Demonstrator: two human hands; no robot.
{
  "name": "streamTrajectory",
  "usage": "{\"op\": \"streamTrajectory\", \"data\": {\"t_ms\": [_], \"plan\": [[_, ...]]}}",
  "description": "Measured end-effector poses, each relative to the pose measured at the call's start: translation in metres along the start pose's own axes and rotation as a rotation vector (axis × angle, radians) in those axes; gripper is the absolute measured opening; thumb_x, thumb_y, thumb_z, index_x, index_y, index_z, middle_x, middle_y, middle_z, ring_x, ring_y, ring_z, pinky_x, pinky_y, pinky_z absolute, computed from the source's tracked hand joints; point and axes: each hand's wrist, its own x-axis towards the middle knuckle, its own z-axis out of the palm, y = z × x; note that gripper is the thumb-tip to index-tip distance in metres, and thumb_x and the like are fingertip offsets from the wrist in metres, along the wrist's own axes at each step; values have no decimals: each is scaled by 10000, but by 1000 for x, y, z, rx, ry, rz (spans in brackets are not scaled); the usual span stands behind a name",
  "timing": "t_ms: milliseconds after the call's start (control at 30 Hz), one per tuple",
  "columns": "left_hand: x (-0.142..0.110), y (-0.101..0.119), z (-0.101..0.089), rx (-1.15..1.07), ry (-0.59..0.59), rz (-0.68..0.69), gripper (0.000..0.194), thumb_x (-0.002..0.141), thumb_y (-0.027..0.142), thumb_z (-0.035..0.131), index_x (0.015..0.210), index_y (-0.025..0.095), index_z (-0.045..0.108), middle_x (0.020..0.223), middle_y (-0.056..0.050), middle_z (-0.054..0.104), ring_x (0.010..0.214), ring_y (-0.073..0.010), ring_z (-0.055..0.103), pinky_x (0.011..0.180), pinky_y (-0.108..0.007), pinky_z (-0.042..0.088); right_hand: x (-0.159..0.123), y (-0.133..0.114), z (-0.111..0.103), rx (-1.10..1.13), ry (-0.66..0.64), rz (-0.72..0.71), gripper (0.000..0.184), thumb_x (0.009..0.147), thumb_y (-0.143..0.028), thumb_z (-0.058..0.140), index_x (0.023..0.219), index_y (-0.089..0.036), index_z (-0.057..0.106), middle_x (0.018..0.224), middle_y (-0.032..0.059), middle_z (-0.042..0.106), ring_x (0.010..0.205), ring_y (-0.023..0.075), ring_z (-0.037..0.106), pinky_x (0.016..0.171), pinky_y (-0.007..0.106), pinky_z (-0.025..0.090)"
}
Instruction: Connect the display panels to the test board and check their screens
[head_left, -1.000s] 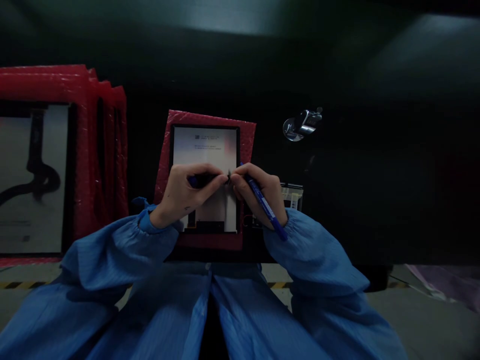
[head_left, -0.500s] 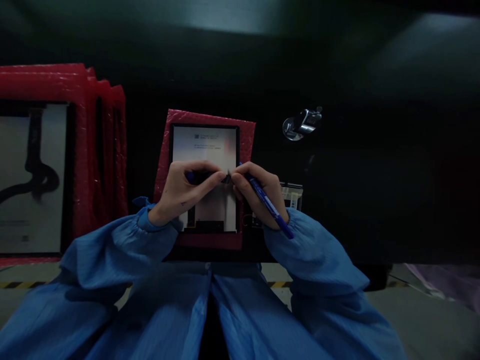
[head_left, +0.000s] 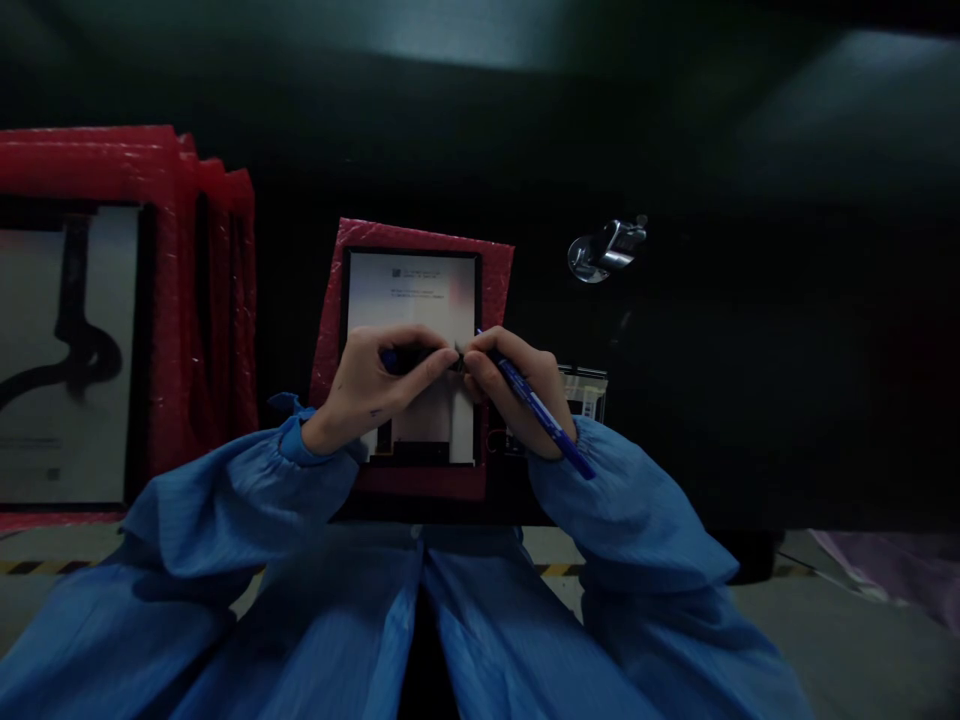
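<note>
A display panel point(head_left: 409, 315) with a white back and dark frame lies on a pink bubble-wrap sheet point(head_left: 496, 270). Over its middle, my left hand point(head_left: 367, 385) is closed, thumb and forefinger pinched at a small dark piece point(head_left: 457, 362). What this piece is I cannot make out; a bit of blue point(head_left: 388, 358) shows inside that hand. My right hand point(head_left: 521, 385) is closed with a blue pen point(head_left: 546, 415) lying slantwise across it. Its fingertips meet close to my left thumb, by the dark piece. My hands cover the panel's centre.
At left, another panel with a black ribbon cable point(head_left: 73, 290) rests on stacked red bubble-wrap bags point(head_left: 169, 300). A shiny metal device point(head_left: 611, 247) stands at the right on the dark table point(head_left: 750, 350). Beside my right hand lies a small pale-edged part point(head_left: 592, 390).
My left hand has shifted slightly right, and its fingertips sit closer to those of my right hand. The pen's rear end has swung a little to the right.
</note>
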Motion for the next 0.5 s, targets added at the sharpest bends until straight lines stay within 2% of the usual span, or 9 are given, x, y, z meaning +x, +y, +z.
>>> {"op": "streamTrajectory", "data": {"t_ms": [200, 367, 433, 500], "plan": [[-7, -6, 8, -5, 25, -7, 143, 859, 288, 708, 810, 166, 763, 755, -30, 756, 675, -152, 692, 627, -239, 541, -3, -7, 4, -94, 26, 2, 176, 957, -347, 539, 858, -204, 569, 651, -44, 585, 563, 87, 539, 580, 209, 437], [-3, -5, 7, 47, 6, 6, 201, 891, 333, 671, 813, 172, 761, 755, -32, 743, 671, -145, 662, 626, -240, 510, 1, -8, 7, -196, 108, 9, 161, 936, -306, 536, 819, -211, 592, 612, -46, 599, 549, 101, 586, 591, 225, 461], [-1, 2, -4, 147, 49, 7, 204, 900, 340, 654, 848, 175, 760, 765, -28, 728, 632, -125, 614, 609, -234, 481, 0, -8, 1, -234, 179, -92, 175, 953, -332, 517, 893, -217, 633, 720, -15, 670, 647, 134, 653, 663, 262, 514], [-4, 13, -22, 226, 131, -45, 215, 914, 354, 631, 886, 178, 751, 776, -23, 710, 617, -115, 580, 594, -227, 457, -11, -10, -8, -261, 380, -260, 223, 984, -362, 482, 1039, -233, 654, 947, 42, 724, 880, 198, 709, 796, 341, 560]]}}
